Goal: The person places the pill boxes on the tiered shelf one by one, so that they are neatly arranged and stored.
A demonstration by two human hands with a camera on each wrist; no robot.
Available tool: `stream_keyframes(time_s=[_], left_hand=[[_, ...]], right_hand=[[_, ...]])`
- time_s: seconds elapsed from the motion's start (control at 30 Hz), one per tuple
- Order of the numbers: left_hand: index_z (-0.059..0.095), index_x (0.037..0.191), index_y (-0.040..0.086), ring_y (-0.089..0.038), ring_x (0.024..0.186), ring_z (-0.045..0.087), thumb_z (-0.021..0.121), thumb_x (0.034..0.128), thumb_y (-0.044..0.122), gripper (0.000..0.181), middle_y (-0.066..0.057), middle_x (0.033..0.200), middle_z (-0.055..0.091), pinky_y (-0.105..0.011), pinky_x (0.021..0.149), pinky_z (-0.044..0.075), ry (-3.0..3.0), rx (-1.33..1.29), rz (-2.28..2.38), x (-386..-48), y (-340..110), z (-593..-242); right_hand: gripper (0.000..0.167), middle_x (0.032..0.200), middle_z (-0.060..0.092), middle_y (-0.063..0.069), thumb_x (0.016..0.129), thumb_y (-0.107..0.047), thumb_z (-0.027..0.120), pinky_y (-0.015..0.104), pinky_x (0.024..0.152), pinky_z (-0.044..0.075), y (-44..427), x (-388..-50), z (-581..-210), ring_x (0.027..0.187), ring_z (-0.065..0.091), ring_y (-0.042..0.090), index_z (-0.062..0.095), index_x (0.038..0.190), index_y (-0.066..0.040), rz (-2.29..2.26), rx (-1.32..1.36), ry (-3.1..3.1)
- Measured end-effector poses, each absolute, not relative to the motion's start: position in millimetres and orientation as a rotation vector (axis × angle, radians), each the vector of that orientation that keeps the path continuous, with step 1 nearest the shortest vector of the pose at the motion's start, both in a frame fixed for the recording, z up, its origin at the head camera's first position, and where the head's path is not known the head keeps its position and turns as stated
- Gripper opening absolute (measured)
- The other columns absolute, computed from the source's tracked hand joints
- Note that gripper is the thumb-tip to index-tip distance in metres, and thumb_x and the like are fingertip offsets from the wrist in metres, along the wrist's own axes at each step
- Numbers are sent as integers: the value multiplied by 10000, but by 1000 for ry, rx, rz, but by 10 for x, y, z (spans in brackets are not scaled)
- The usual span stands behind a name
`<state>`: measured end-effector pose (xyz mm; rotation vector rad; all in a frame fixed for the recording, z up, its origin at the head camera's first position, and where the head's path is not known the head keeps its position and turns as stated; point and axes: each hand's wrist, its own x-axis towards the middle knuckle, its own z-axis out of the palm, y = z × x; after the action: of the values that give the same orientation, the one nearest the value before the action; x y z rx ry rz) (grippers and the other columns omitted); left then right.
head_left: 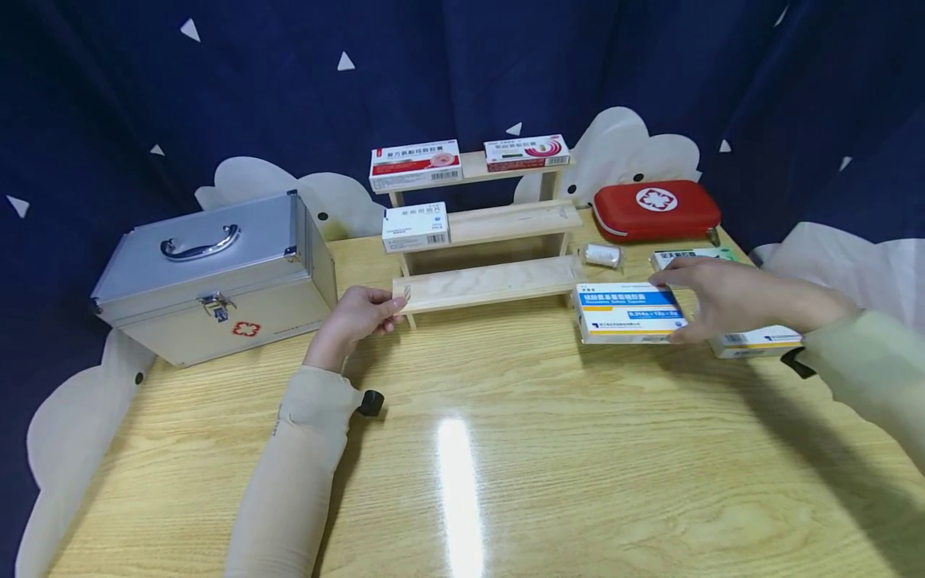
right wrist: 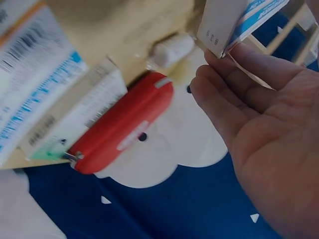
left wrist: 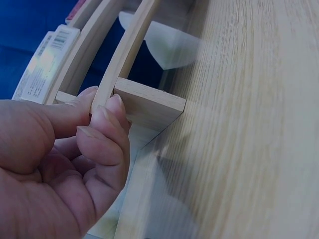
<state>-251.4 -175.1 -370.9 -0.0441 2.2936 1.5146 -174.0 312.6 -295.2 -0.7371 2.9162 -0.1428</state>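
Observation:
My left hand [head_left: 359,319] pinches the left end of the lowest shelf of a three-tier wooden rack [head_left: 491,282]; the left wrist view shows thumb and fingertips on the shelf edge [left wrist: 115,74]. My right hand [head_left: 744,299] grips a white, blue and yellow medicine box [head_left: 630,313] by its right end, just right of the rack. In the right wrist view the hand [right wrist: 269,109] has its fingertips against the end of that box [right wrist: 222,25]. Two boxes [head_left: 415,164] [head_left: 527,152] lie on the top shelf, and one white box [head_left: 416,226] on the left of the middle shelf.
A silver case [head_left: 217,281] stands at the left. Right of the rack are a red zip case [head_left: 656,210], a small wrapped white roll [head_left: 603,256], a green-and-white box [head_left: 694,255] and another blue-and-white box [head_left: 755,340], partly behind my right hand. A dark blue curtain [head_left: 462,72] hangs behind.

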Motion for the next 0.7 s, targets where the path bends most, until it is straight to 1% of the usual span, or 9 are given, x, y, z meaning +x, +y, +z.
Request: stream_keyframes(time_s=[0.17,0.27,0.4,0.47,0.57,0.7], left_hand=[[614,1223,-12,-136,720,569,593,1011,242,331,-160,1006,672,-219,641,490,2291,-52,1505,-2516,-1748,-3703],[601,1249,-14,-139,729,571,592,1011,246,353,-154,1012,671,-228,660,502,2285,-57,1507,-2517,-1753,-3704],[574,1288,-35,-127,717,570,592,1012,243,392,-152,1005,670,-230,669,511,2282,-43,1517,-2516,-1756,-3709],[571,1290,-49,-117,704,566,592,1013,237,399,-151,991,671,-224,662,510,2285,-30,1522,-2514,-1754,-3710],[578,1276,-59,-108,691,560,593,1013,228,390,-150,974,671,-214,651,505,2288,-19,1530,-2513,-1749,-3711],[600,1246,-48,-113,693,557,593,1012,233,366,-143,966,671,-213,644,500,2290,-27,1528,-2512,-1743,-3707]], right_hand=[[837,1282,568,138,638,-417,928,514,875,492,3043,-1797,-2772,1023,563,286,595,1323,-72,-122,-735,2957],[836,1282,557,127,658,-402,922,521,881,494,2972,-1853,-2654,1022,551,283,581,1346,-71,-111,-722,2957],[839,1343,520,202,696,-385,904,595,929,458,2873,-1964,-2510,1111,525,362,548,1380,-54,-106,-717,2949],[865,1401,465,239,715,-408,888,629,937,439,2813,-2033,-2441,1143,500,403,515,1413,-59,-95,-693,2940],[895,1446,407,259,747,-451,858,650,955,414,2720,-2155,-2346,1159,469,423,469,1449,-54,-87,-679,2931],[908,1428,423,239,771,-487,828,612,991,397,2593,-2331,-2265,1141,464,385,452,1453,-21,-105,-722,2935]])
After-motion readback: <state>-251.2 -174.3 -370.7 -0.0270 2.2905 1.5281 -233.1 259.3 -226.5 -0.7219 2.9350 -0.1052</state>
